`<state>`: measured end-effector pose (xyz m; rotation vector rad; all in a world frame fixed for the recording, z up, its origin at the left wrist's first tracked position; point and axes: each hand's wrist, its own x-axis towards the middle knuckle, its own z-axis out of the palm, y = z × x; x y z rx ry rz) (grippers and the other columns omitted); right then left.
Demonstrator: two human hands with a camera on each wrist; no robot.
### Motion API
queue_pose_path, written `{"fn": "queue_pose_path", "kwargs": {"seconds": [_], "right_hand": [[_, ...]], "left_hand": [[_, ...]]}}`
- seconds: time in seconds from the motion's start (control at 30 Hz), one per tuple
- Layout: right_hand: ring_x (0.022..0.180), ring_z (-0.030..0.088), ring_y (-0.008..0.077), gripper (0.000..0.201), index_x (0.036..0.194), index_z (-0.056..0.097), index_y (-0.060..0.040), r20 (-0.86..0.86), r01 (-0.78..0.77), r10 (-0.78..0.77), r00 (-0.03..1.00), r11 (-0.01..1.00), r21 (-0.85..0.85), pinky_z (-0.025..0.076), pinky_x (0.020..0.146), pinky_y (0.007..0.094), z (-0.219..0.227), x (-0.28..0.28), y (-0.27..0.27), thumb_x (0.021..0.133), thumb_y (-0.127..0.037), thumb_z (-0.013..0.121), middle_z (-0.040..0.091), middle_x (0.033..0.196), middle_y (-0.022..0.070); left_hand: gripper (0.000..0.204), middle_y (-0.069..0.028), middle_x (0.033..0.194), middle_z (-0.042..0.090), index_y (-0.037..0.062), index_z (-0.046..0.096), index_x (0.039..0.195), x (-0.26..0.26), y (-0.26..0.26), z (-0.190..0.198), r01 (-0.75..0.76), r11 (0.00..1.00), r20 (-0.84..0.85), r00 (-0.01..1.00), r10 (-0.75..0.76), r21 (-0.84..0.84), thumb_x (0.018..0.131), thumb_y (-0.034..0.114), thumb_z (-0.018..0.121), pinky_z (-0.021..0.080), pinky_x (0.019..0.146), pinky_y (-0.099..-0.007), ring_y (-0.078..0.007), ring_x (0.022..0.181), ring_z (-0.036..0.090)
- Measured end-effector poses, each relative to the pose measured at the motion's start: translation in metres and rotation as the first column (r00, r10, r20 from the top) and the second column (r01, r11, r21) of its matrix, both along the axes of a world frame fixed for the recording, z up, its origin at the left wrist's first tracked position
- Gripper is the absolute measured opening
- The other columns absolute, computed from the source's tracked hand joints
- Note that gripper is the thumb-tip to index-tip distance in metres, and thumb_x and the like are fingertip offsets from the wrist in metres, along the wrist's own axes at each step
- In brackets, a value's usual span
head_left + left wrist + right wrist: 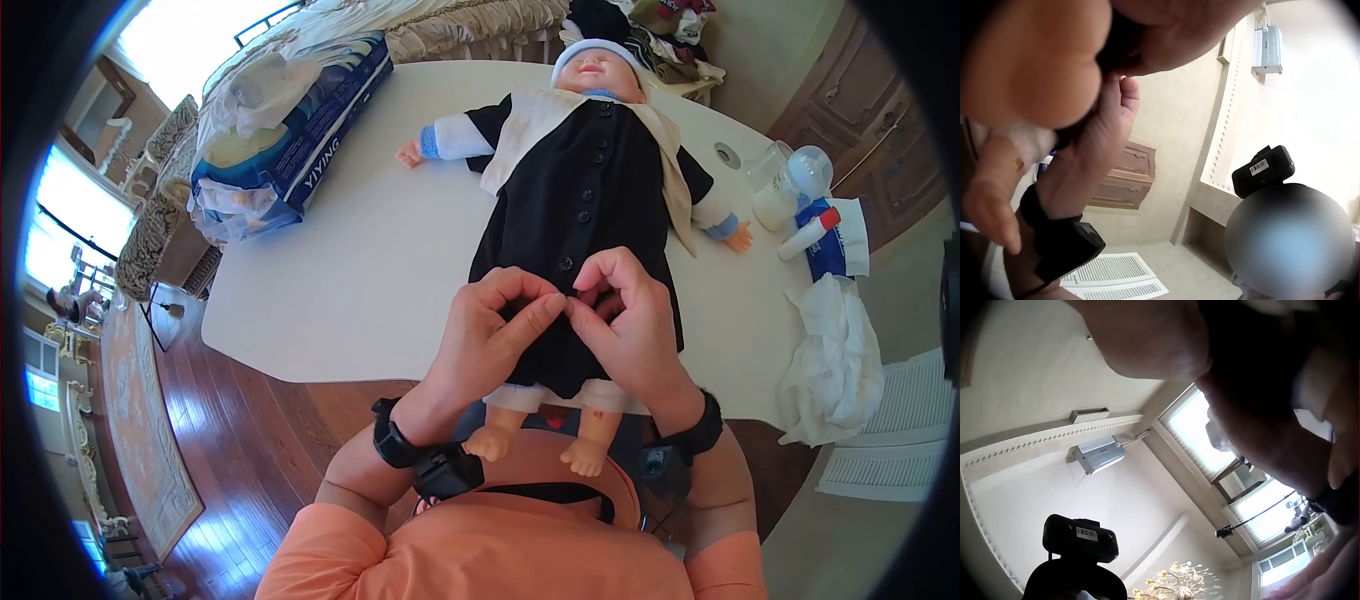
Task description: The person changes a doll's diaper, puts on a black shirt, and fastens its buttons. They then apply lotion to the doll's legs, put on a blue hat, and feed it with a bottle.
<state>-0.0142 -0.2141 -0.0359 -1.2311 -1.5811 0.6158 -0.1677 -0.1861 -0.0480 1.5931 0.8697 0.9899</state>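
While hands (pixel 497 325) (pixel 630 325) pinch gown (pixel 625 205), pack (pixel 325 140) (blue) — bulging

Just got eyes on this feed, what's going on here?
A person's left hand and right hand pinch the front of a black coat, just below the lowest visible button. The coat is on a doll lying face up on a white table. The front above the hands looks closed.
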Motion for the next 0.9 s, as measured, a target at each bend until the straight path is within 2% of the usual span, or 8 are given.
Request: {"fn": "queue_pose_path", "kwargs": {"seconds": [0.13,0.23,0.3,0.4,0.63,0.73,0.8,0.9], "right_hand": [[0.057,0.056,0.0115,0.019,0.081,0.048,-0.0023,-0.028,-0.02,0.019,0.999,0.999,-0.047,0.045,0.05,0.0216,0.002,0.001,-0.001,0.069,0.005,0.061,0.054,0.067,0.0046],[0.059,0.056,0.0106,0.016,0.082,0.049,-0.0019,-0.04,-0.039,0.037,0.999,0.998,-0.052,0.045,0.051,0.021,0.001,0.003,-0.001,0.071,0.003,0.06,0.055,0.068,0.0043],[0.061,0.056,0.0094,0.013,0.083,0.05,-0.0017,-0.171,-0.06,0.051,0.984,0.997,-0.044,0.045,0.052,0.0202,-0.003,0.006,0.0,0.073,0.001,0.058,0.056,0.069,0.0041],[0.063,0.055,0.0084,0.011,0.084,0.05,-0.0016,-0.168,-0.059,0.049,0.985,0.996,-0.059,0.044,0.053,0.0195,-0.001,0.005,0.0,0.075,-0.001,0.056,0.056,0.07,0.0041],[0.06,0.052,0.0061,0.009,0.083,0.051,-0.0008,-0.263,-0.079,0.061,0.963,0.995,-0.06,0.043,0.053,0.0188,-0.008,0.008,-0.001,0.075,-0.001,0.055,0.056,0.071,0.0036],[0.06,0.051,0.0046,0.009,0.082,0.051,-0.0006,-0.294,-0.097,0.076,0.953,0.994,-0.058,0.043,0.053,0.0181,-0.01,0.01,-0.001,0.075,-0.001,0.055,0.056,0.071,0.0029],[0.061,0.051,0.0035,0.009,0.083,0.051,-0.0008,-0.301,-0.118,0.097,0.949,0.992,-0.052,0.043,0.054,0.0175,-0.01,0.011,-0.003,0.075,-0.001,0.055,0.056,0.072,0.0021],[0.064,0.052,0.0034,0.008,0.083,0.051,-0.0011,-0.35,-0.14,0.112,0.93,0.988,-0.057,0.043,0.057,0.017,-0.011,0.014,-0.004,0.077,-0.002,0.055,0.056,0.073,0.0017]], "left_hand": [[0.014,-0.001,0.07,0.056,0.0003,0.059,0.088,0.002,-0.001,0.001,-0.001,0.998,0.101,0.995,0.008,-0.068,0.079,0.011,0.061,0.04,0.059,-0.0207,-0.0058,0.065,0.048],[0.016,-0.0005,0.066,0.054,0.0027,0.059,0.09,0.002,-0.003,0.0,-0.03,0.998,-0.007,0.999,0.031,0.054,0.075,0.007,0.062,0.04,0.058,-0.0221,-0.0077,0.063,0.048],[0.021,-0.0013,0.062,0.052,0.0051,0.059,0.09,0.003,-0.004,-0.002,-0.071,0.97,-0.153,0.982,0.109,0.234,0.069,0.004,0.063,0.04,0.057,-0.0253,-0.0117,0.061,0.048],[0.025,-0.0017,0.058,0.049,0.0072,0.059,0.088,0.006,-0.002,-0.005,-0.079,0.915,-0.184,0.969,0.164,0.396,0.064,0.004,0.065,0.039,0.055,-0.0285,-0.0156,0.059,0.048],[0.019,-0.0012,0.056,0.047,0.0074,0.054,0.076,0.01,0.003,0.003,-0.019,0.962,-0.326,0.939,0.111,0.272,0.06,0.007,0.065,0.037,0.055,-0.03,-0.017,0.054,0.047],[0.018,-0.0004,0.058,0.046,0.0038,0.051,0.076,0.01,0.003,-0.003,-0.021,0.926,-0.312,0.938,0.149,0.378,0.064,0.005,0.064,0.035,0.049,-0.0226,-0.0085,0.052,0.042],[0.019,-0.0018,0.055,0.046,0.0075,0.052,0.074,0.012,0.003,-0.004,-0.066,0.923,-0.252,0.952,0.172,0.38,0.062,0.009,0.065,0.036,0.056,-0.0296,-0.0179,0.052,0.046],[0.015,-0.0029,0.056,0.047,0.0062,0.052,0.074,0.011,0.004,0.001,-0.021,0.911,-0.289,0.945,0.153,0.413,0.067,0.011,0.064,0.036,0.057,-0.0301,-0.0184,0.053,0.046]]}}
